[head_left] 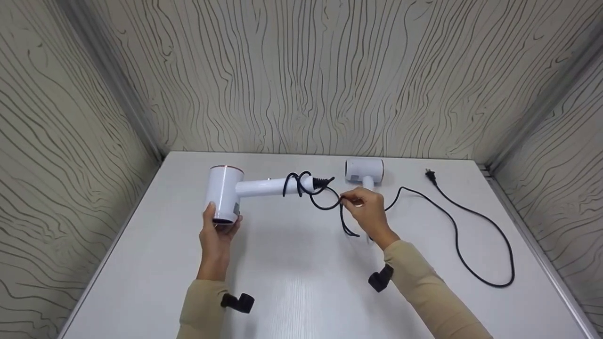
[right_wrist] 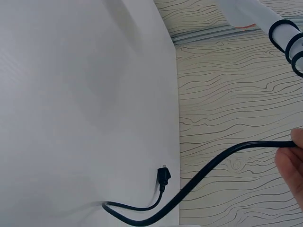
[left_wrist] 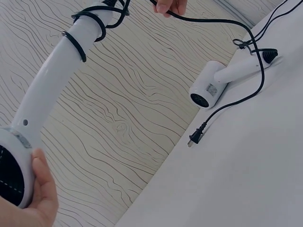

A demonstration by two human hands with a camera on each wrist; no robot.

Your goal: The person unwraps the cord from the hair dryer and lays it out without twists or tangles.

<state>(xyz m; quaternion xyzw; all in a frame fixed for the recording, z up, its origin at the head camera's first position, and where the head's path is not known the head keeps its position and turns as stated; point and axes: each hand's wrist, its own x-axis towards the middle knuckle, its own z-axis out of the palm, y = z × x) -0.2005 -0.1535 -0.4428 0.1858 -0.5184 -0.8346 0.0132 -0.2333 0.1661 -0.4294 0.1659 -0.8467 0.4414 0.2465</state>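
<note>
My left hand (head_left: 217, 240) grips the barrel of a white hair dryer (head_left: 225, 193), held above the table with its handle pointing right. Black cord loops (left_wrist: 91, 21) wrap loosely round the handle's end. Between thumb and fingers, my right hand (head_left: 370, 212) pinches the black power cord (right_wrist: 208, 168). From there the cord runs down to the tabletop, ending in a two-pin plug (head_left: 430, 176). A second white hair dryer (head_left: 365, 169) lies at the back of the table. My right hand partly hides its handle in the head view; the left wrist view shows it whole.
The white table (head_left: 292, 273) meets a wood-patterned wall (head_left: 301, 84) at its back edge. Similar panels stand on both sides. Part of the cord (head_left: 511, 263) curves across the table's right side. Bundled cord (left_wrist: 244, 43) lies by the second dryer's handle.
</note>
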